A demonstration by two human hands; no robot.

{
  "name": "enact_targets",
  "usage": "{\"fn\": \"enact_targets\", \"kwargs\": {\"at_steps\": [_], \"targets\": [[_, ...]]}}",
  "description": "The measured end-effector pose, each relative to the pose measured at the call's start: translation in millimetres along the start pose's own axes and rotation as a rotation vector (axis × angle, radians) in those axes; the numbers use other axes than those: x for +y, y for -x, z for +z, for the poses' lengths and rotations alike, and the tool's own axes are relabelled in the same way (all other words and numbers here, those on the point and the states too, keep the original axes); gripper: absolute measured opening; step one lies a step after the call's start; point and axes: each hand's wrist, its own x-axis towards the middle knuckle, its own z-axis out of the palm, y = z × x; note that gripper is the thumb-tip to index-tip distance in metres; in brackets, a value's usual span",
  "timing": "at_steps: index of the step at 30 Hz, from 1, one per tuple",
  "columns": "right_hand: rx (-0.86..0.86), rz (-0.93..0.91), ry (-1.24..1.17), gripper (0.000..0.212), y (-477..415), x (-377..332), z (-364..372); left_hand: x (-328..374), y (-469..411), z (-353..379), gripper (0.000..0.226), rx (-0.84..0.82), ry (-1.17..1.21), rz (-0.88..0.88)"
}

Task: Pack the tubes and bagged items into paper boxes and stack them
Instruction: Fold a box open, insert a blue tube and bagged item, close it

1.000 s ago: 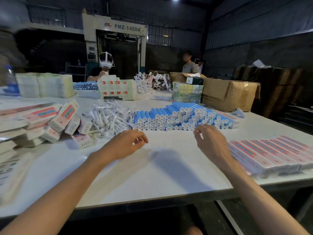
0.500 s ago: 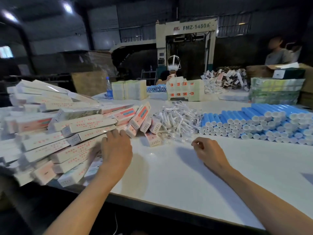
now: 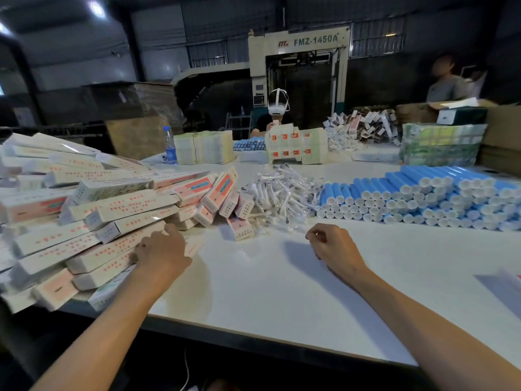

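Head view: paper boxes (image 3: 93, 210) heaped at left, cut off by the frame edge, with bagged items (image 3: 282, 198) mid-bench (image 3: 282, 292) and blue tubes (image 3: 423, 198) stacked at right. Left hand (image 3: 162, 253) rests with relaxed fingers on the heap's near boxes. Right hand (image 3: 334, 245) is curled, thumb meeting forefinger; any pinched object is indiscernible.

Tabletop (image 3: 282, 292) — paper boxes (image 3: 112, 210) heaped at left edge, left hand (image 3: 163, 255) on them; bagged items (image 3: 282, 196) centre; tubes (image 3: 408, 193) right.
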Motion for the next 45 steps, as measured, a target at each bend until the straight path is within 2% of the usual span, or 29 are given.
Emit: {"fn": "enact_targets", "kwargs": {"at_steps": [3,8,12,16,19,21,25,29,37,39,40,42,43,45], "targets": [[0.003,0.003,-0.015,0.016,-1,-1,0,2,-3,-7,0.093,-0.015,0.107,0.097],[0.044,0.040,-0.084,0.017,-5,0,0,34,-1,-32,0.071,-0.045,0.434,0.298],[0.134,0.092,-0.010,0.018,-25,4,-15,77,-8,-50,0.069,-0.243,1.087,0.486],[0.277,0.103,0.191,0.019,-67,18,-47,138,-13,-56,0.073,0.007,1.302,0.664],[0.325,0.124,0.423,0.023,-105,32,-69,177,-17,-44,0.079,-0.007,1.479,0.628],[0.281,0.132,0.633,0.028,-129,42,-76,193,-21,-26,0.066,-0.050,1.596,0.591],[0.143,0.161,0.964,0.035,-164,58,-76,204,-31,0,0.039,-0.310,1.983,0.456],[0.040,0.193,1.138,0.031,-174,68,-63,204,-39,7,0.015,-0.330,1.976,0.520],[0.072,0.137,1.247,0.025,-175,54,-51,199,-38,4,0.032,-0.240,1.863,0.648],[0.113,0.103,1.260,0.037,-174,49,-49,198,-36,3,0.037,-0.233,1.840,0.657],[0.156,0.085,1.242,0.051,-173,49,-49,197,-36,2,0.039,-0.236,1.838,0.663],[0.267,0.064,1.148,0.068,-169,45,-51,195,-35,0,0.041,-0.237,1.839,0.672],[0.319,0.062,1.035,0.065,-165,39,-54,194,-35,-1,0.043,-0.236,1.839,0.682],[0.393,0.097,0.600,0.049,-154,23,-64,194,-35,-3,0.045,-0.244,1.848,0.703]]}}
